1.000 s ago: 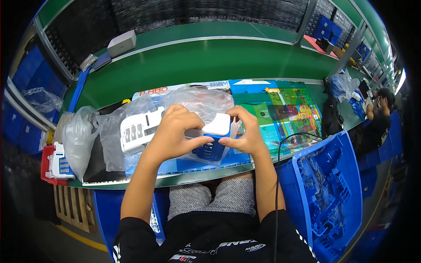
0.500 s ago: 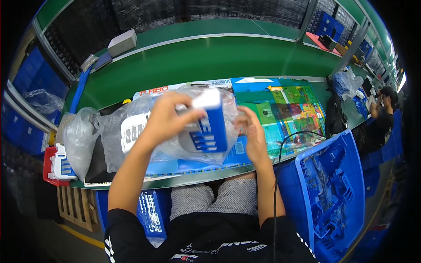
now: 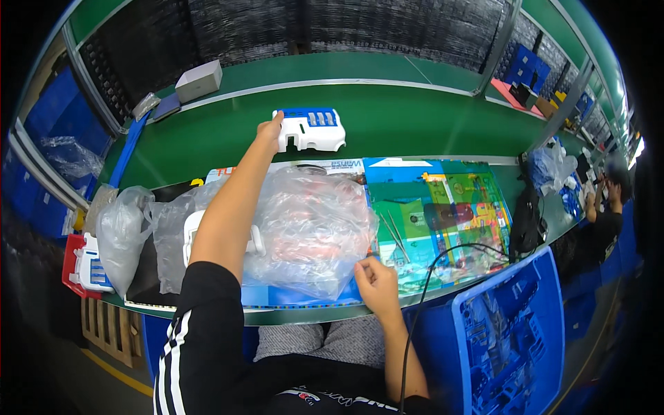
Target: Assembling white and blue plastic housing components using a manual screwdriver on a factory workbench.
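Stretched far across the bench, my left hand [image 3: 271, 131] grips a white-and-blue plastic housing [image 3: 311, 133] by its left end. The housing has slots in its blue top and cut-outs in its white side. My right hand [image 3: 377, 282] is low at the bench's near edge, fingers curled in, beside a clear plastic bag [image 3: 315, 228]. Whether those fingers pinch anything is hidden. The crumpled bag lies over printed sheets. Another white plastic part [image 3: 256, 242] is partly covered by my left forearm.
A blue crate [image 3: 460, 325] of blue parts stands at right, a black cable [image 3: 423, 283] passing beside it. Tweezers [image 3: 397, 236] lie on a colourful sheet [image 3: 443, 200]. Further left are a filled plastic bag [image 3: 123, 235] and a red bin [image 3: 71, 263]. A co-worker [image 3: 612, 200] sits at far right.
My left hand has carried the housing from above the bag to the far side of the bench. The right hand has come down and nearer to me, with its fingers curled.
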Motion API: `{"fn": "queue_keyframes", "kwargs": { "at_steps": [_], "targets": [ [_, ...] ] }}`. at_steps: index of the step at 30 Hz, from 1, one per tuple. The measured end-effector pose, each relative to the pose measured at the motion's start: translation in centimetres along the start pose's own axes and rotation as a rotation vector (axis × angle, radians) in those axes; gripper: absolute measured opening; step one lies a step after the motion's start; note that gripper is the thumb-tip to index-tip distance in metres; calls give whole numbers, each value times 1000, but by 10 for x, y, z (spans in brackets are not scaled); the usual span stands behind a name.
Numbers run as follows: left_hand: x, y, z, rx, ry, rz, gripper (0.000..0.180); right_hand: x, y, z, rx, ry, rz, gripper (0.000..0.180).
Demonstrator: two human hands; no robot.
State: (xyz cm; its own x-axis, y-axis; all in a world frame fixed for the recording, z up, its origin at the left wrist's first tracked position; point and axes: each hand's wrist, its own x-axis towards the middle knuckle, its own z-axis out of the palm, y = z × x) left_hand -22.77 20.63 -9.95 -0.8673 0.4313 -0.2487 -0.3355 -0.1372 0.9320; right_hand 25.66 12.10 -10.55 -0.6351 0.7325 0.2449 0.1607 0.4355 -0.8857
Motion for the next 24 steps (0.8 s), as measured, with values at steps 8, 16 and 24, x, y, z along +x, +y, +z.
{"fn": "queue_keyframes", "kwargs": {
  "at_steps": [8, 16, 24],
  "targets": [
    [-36, 34, -24, 526, -239, -100, 54, 1, 6, -4, 47, -17, 70, 15],
    [-227, 106, -152, 1340, -413, 620, 29, -3, 10, -4, 141, -23, 89, 18],
    [-360, 81, -233, 1796, -365, 738, 35, -1, 16, -7, 110, -37, 12, 18]
  ]
}}
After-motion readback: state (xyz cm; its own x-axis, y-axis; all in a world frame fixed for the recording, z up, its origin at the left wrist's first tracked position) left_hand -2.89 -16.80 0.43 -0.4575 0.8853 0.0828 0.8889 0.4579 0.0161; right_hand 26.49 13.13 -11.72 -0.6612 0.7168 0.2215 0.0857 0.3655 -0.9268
